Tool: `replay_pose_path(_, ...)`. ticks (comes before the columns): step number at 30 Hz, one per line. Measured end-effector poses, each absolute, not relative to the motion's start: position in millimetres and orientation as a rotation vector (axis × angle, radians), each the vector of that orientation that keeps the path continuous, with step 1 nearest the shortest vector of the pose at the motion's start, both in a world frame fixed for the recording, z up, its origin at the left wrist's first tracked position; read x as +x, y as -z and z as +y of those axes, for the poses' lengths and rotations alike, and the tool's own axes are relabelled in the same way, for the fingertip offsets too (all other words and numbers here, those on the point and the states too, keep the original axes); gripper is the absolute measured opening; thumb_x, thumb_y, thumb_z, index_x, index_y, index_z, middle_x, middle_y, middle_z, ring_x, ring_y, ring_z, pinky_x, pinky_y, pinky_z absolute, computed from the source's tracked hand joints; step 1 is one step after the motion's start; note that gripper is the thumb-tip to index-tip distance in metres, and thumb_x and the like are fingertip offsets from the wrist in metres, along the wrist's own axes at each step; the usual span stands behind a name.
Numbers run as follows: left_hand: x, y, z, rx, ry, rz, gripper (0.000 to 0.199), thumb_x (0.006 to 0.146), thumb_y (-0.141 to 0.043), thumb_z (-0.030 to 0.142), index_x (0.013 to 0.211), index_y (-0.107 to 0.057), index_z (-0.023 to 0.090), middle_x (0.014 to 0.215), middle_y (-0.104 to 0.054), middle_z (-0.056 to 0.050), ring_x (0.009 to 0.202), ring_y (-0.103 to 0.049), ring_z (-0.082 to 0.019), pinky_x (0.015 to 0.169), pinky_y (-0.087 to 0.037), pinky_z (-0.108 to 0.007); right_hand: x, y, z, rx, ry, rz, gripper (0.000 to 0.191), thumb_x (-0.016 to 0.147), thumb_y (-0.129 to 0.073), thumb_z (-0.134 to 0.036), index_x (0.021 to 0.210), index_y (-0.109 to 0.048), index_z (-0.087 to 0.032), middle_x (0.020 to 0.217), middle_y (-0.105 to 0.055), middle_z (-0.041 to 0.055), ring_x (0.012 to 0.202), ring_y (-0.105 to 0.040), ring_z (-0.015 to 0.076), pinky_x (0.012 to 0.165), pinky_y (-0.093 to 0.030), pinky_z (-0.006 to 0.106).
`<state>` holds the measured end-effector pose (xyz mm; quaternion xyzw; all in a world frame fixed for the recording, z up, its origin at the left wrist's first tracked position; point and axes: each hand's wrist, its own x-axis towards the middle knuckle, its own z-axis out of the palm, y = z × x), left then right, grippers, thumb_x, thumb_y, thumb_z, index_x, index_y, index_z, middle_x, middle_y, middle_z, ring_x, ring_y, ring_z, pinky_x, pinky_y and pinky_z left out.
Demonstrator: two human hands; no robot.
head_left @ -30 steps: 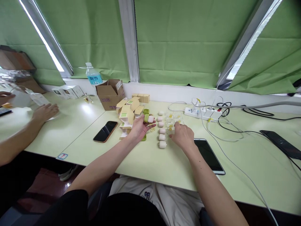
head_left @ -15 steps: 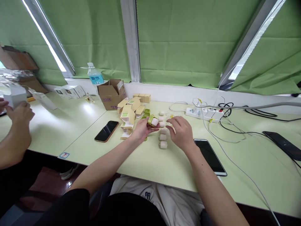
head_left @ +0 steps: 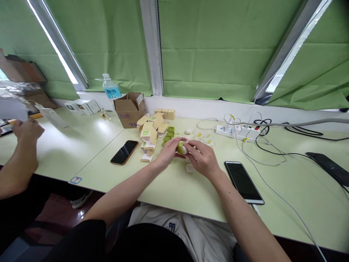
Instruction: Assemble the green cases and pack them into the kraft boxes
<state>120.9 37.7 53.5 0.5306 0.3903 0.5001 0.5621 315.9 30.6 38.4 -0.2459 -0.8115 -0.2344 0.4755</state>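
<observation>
In front of me both hands meet around a small rounded piece, a green case with a white body showing at its right side. My left hand holds the green part from the left. The fingers of my right hand pinch the white side. Beneath and beyond my hands are small white rounded blocks, one white block nearer me and another at the back; the rest of their row is hidden. Several green cases lie just left of the row. Clear plastic pieces with yellow bits lie behind my right hand.
Cream folded boxes stand left of the green cases, before an open brown carton. Phones lie left and right. A white power strip with cables is at back right. Another person's hand works at far left.
My right hand has come left and closed on the piece in my left hand. The clear plastic pieces behind it are now visible. The other person's hand has shifted slightly.
</observation>
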Motion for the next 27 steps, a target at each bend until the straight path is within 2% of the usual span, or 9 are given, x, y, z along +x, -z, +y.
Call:
replay_pose_path(3, 121.9, -53.7, 33.1, 1.568, -1.3, 0.857, 0.056, 0.106, -0.062, 0.063, 0.141, -0.067, 0.02, 0.133, -0.077, -0.014, 0.117, -0.075, -0.025, 0.089, -0.069, -0.034, 316.3, -38.8, 30.0, -0.641, 0.518, -1.963, 0.028, 0.107, -0.064, -0.015, 0.134, -0.071, -0.017, 0.111, -0.079, 0.014, 0.093, -0.076, 0.0234, 0.073, -0.062, 0.035)
replay_pose_path(6, 122.8, -50.8, 30.5, 1.818, -1.26, 0.865, 0.057, 0.106, -0.062, 0.062, 0.144, -0.065, 0.019, 0.14, -0.073, -0.015, 0.105, -0.078, -0.023, 0.087, -0.068, -0.034, 316.2, -39.2, 29.5, -0.668, 0.454, -1.922, 0.027, 0.107, -0.067, -0.017, 0.134, -0.071, -0.017, 0.108, -0.078, 0.0131, 0.091, -0.075, 0.0231, 0.072, -0.061, 0.034)
replay_pose_path(8, 123.0, -48.3, 30.0, 1.902, -1.217, 0.911, 0.055, 0.109, -0.056, 0.061, 0.143, -0.065, 0.018, 0.136, -0.075, -0.015, 0.09, -0.079, -0.021, 0.08, -0.068, -0.035, 315.7, -38.9, 29.2, -0.668, 0.421, -1.906, 0.026, 0.107, -0.068, -0.018, 0.133, -0.071, -0.019, 0.107, -0.078, 0.0121, 0.09, -0.075, 0.0226, 0.072, -0.061, 0.034)
replay_pose_path(10, 122.9, -46.4, 29.7, 1.998, -1.207, 0.978, 0.051, 0.113, -0.048, 0.056, 0.144, -0.063, 0.018, 0.125, -0.078, -0.014, 0.085, -0.078, -0.021, 0.08, -0.067, -0.036, 314.9, -38.2, 28.8, -0.663, 0.385, -1.91, 0.024, 0.107, -0.068, -0.02, 0.131, -0.071, -0.02, 0.106, -0.077, 0.0113, 0.089, -0.074, 0.0222, 0.073, -0.061, 0.034)
replay_pose_path(13, 123.0, -45.0, 29.9, 2.17, -1.219, 1.106, 0.045, 0.116, -0.039, 0.044, 0.143, -0.063, 0.017, 0.111, -0.08, -0.011, 0.091, -0.078, -0.023, 0.089, -0.064, -0.038, 312.7, -37.6, 27.3, -0.667, 0.304, -1.926, 0.024, 0.108, -0.066, -0.021, 0.131, -0.07, -0.021, 0.109, -0.076, 0.0114, 0.092, -0.074, 0.0227, 0.073, -0.062, 0.034)
replay_pose_path(16, 123.4, -44.3, 31.4, 2.26, -1.204, 1.206, 0.043, 0.116, -0.034, 0.035, 0.138, -0.065, 0.017, 0.112, -0.082, -0.011, 0.098, -0.079, -0.025, 0.093, -0.062, -0.039, 308.6, -37.7, 24.9, -0.689, 0.253, -1.939, 0.025, 0.109, -0.06, -0.02, 0.133, -0.067, -0.02, 0.111, -0.073, 0.0124, 0.093, -0.072, 0.0237, 0.075, -0.062, 0.036)
replay_pose_path(21, 123.5, -44.9, 32.8, 2.262, -1.179, 1.391, 0.041, 0.112, -0.034, 0.027, 0.133, -0.068, 0.017, 0.12, -0.082, -0.012, 0.105, -0.079, -0.027, 0.096, -0.061, -0.04, 299.7, -36.5, 22.2, -0.792, 0.252, -1.983, 0.03, 0.108, -0.054, -0.018, 0.136, -0.063, -0.019, 0.114, -0.069, 0.0149, 0.097, -0.071, 0.0271, 0.077, -0.063, 0.039)
replay_pose_path(27, 124.8, -47.2, 31.9, 2.122, -1.214, 1.407, 0.037, 0.109, -0.039, 0.026, 0.122, -0.073, 0.02, 0.107, -0.082, -0.01, 0.1, -0.077, -0.029, 0.097, -0.06, -0.041, 294.8, -33.7, 22.4, -0.827, 0.211, -1.976, 0.032, 0.106, -0.052, -0.018, 0.137, -0.059, -0.019, 0.117, -0.066, 0.0159, 0.101, -0.071, 0.0283, 0.082, -0.064, 0.04)
